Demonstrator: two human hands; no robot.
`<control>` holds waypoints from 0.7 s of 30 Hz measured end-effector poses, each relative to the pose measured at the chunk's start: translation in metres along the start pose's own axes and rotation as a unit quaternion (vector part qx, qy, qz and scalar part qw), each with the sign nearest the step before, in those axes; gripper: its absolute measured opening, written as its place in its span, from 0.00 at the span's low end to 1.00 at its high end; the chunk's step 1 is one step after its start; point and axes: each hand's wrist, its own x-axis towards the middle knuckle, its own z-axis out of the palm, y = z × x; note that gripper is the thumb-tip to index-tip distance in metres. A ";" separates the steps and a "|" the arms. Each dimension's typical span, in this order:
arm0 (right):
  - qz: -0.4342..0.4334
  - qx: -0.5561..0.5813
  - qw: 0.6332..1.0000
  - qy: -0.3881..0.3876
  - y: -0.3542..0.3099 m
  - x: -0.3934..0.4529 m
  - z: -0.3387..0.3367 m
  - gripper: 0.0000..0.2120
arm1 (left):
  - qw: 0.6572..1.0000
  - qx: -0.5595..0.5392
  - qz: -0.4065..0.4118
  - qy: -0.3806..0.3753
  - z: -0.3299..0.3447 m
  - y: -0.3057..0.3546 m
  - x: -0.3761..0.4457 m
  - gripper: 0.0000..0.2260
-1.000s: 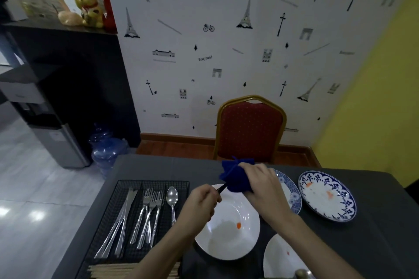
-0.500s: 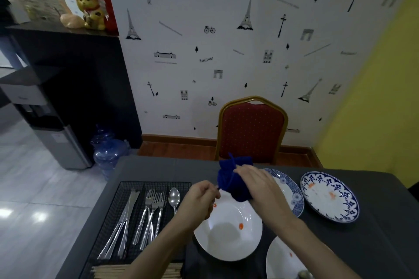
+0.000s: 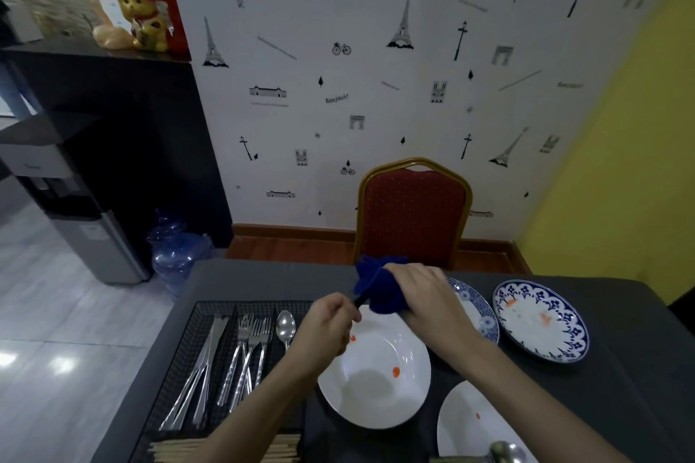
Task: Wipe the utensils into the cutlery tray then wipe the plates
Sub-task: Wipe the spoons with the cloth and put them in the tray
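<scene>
My left hand (image 3: 331,323) grips the dark handle of a utensil (image 3: 359,301) above a white plate (image 3: 376,380) with orange spots. My right hand (image 3: 425,297) holds a blue cloth (image 3: 378,288) wrapped around the utensil's other end, which is hidden. A black mesh cutlery tray (image 3: 195,334) at the left holds knives (image 3: 203,368), forks (image 3: 248,353) and a spoon (image 3: 286,327). Two blue-patterned plates (image 3: 541,319) (image 3: 477,312) lie at the right, and another white plate (image 3: 474,425) lies near the front.
Wooden chopsticks (image 3: 176,449) lie at the tray's near end. A metal object (image 3: 504,451) shows at the bottom edge. A red chair (image 3: 413,210) stands behind the dark table (image 3: 639,387). A blue water bottle (image 3: 176,256) and a dispenser (image 3: 94,237) stand on the floor at left.
The cloth in my right hand has shifted slightly along the utensil, between near and far positions. Both hands stay over the white plate.
</scene>
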 end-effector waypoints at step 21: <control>0.219 0.304 0.917 0.135 -0.004 -0.005 -0.007 0.21 | 0.996 0.078 0.002 0.041 0.001 -0.009 0.007 0.12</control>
